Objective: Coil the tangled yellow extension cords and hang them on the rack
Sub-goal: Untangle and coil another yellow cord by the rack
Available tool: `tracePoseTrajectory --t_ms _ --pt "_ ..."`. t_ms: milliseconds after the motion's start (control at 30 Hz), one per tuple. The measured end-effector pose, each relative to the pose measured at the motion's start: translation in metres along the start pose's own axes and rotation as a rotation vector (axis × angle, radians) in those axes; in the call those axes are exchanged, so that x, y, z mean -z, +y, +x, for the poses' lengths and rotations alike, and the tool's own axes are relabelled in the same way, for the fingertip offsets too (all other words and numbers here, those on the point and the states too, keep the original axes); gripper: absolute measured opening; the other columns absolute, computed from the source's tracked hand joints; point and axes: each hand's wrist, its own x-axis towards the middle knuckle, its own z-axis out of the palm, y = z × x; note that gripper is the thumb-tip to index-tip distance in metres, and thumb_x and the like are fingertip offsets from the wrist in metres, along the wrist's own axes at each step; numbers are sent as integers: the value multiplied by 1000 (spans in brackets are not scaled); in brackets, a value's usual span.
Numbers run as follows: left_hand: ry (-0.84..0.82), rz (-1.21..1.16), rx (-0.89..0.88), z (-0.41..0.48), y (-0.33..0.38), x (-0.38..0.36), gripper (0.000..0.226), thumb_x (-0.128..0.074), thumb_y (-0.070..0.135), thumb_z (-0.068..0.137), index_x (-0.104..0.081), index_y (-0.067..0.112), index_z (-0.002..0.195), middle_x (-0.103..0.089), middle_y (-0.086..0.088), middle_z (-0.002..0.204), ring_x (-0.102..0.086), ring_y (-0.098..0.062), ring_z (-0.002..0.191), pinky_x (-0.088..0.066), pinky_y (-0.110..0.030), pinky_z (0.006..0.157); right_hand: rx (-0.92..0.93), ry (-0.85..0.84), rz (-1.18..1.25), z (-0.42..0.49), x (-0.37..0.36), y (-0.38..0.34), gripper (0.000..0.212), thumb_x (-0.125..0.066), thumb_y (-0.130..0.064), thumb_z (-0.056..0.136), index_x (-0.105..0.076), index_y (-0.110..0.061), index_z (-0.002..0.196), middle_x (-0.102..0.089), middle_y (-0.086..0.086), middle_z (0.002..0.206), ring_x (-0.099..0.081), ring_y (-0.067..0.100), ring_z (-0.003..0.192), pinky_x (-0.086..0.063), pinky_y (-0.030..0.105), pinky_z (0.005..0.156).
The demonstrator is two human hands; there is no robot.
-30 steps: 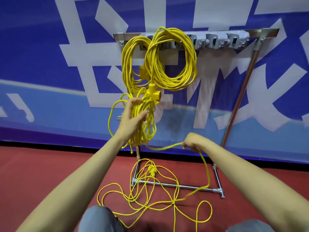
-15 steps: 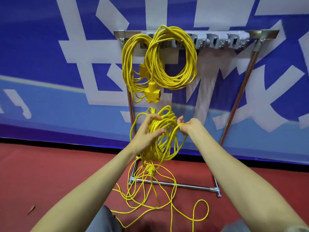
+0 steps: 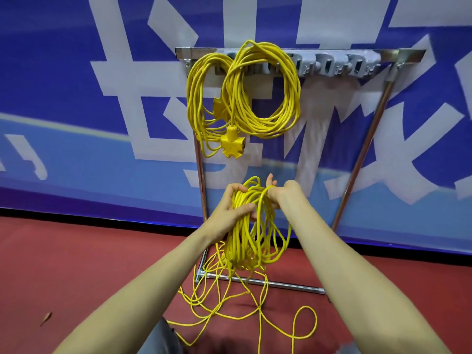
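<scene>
While the bundle of thin yellow extension cord loops (image 3: pixel 246 223) hangs in mid-air just in front of the chrome tube rack (image 3: pixel 362 149), below its top rail, the left hand (image 3: pixel 233 208) is clenched around the top of the loops, thumb across the strands. The right hand (image 3: pixel 277 194) is just beside it, touching the same bundle, with one strand crossing its wrist and its fingers partly spread; whether it actually grips the cord cannot be told. Loose yellow cord (image 3: pixel 229 310) trails down from the bundle, crosses the rack's bottom bar and sprawls in tangled curves on the red floor (image 3: pixel 76 264) in front of the rack.

On the rack's top rail two finished yellow cord coils (image 3: pixel 263 93) already hang side by side from the grey plastic hooks (image 3: pixel 339 65), and a yellow multi-outlet socket block (image 3: pixel 232 144) dangles beneath them. Three hooks toward the rack's other end carry nothing. Behind the rack stretches a blue banner (image 3: pixel 63 72) with large white characters, cropped and not readable. A small brown leaf (image 3: pixel 46 318) lies on the floor, well apart from the rack.

Compared with half a second ago, both hands sit lower and closer together, and more cord is gathered into the bundle.
</scene>
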Motion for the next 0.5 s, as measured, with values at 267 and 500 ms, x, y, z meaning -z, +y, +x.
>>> tracePoseTrajectory --t_ms 267,500 --pt "2 62 61 -2 0 5 51 -65 -10 84 -34 19 113 -62 -1 79 -62 -11 57 -53 -25 54 87 -230 -1243 -10 29 -21 18 -55 -29 93 -60 -12 97 -58 2 77 -55 16 65 -46 22 65" --pt "-16 89 124 3 18 28 69 -70 1 65 -35 30 117 -60 -7 66 -55 -23 53 -51 -32 54 451 -589 -2280 -12 42 -64 40 -80 -41 71 -53 -15 87 -54 0 76 -51 14 72 -45 24 63"
